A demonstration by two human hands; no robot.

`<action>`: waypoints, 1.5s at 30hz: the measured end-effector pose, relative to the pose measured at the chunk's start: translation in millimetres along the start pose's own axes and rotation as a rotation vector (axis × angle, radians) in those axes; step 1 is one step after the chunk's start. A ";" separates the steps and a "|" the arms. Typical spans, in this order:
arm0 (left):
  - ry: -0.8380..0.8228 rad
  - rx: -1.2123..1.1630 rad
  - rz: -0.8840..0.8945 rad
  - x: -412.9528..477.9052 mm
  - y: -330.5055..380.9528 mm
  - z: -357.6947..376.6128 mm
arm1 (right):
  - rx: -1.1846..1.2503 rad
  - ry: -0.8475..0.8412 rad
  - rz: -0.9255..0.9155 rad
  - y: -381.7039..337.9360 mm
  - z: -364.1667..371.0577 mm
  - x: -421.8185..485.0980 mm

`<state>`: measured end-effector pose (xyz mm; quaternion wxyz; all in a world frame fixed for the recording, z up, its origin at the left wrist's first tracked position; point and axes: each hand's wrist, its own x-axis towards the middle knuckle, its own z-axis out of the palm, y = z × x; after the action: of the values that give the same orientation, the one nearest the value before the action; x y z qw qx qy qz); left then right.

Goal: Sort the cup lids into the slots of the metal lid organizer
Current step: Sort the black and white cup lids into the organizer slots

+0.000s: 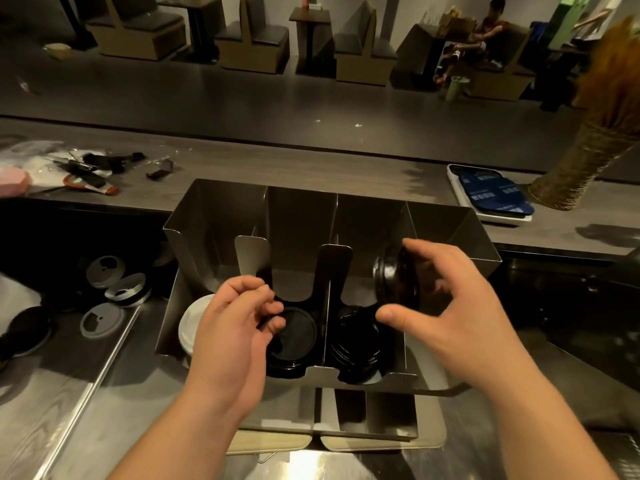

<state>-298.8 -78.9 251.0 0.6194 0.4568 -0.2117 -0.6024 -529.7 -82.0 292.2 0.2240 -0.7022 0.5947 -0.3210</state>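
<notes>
Right hand (446, 299), centre-right of frame, grips black lids (396, 282) on edge above organizer (214, 216). Left hand (235, 317) curled, seemingly empty. Step: loading. Next: lower stack into right slot, likely.

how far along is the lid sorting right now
Partly done. The metal lid organizer already holds white lids in its left slot and black lids in the two middle slots. In hand: the right hand holds a stack of black lids above the rightmost slot; the left hand pinches near the middle slot. Left: several grey lids still loose on the counter.
</notes>
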 end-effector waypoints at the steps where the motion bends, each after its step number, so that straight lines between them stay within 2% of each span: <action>1: 0.019 0.005 -0.005 0.6 -1.1 -1.6 | -0.073 -0.032 -0.030 -2.3 2.2 -2.0; 5: 0.041 0.024 -0.016 0.3 -8.8 -3.8 | -0.371 -0.175 -0.100 -6.2 25.5 -7.6; 10: 0.023 0.065 -0.016 0.5 -10.2 -1.2 | -0.644 -0.306 -0.012 2.1 56.4 0.4; 16: 0.028 0.055 -0.018 1.9 -7.7 -1.5 | -0.669 -0.357 0.001 9.9 71.1 3.2; 27: 0.008 0.067 -0.012 -4.6 0.5 -5.5 | -0.551 -0.379 0.078 9.3 67.1 6.1; 33: 0.007 0.039 -0.002 -8.5 19.3 -36.2 | -0.620 -0.350 0.102 2.5 61.7 9.8; 37: 0.016 0.040 -0.024 -6.7 29.7 -60.8 | -0.603 -0.379 0.183 -4.5 67.3 13.9; 45: -0.137 0.157 -0.073 -7.8 49.8 -72.7 | -0.670 -0.403 0.245 -6.6 77.7 8.1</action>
<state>-213.6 -56.1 258.3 0.5433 0.4691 -0.2833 -0.6360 -468.6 -93.9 244.4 0.1314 -0.7093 0.6896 0.0637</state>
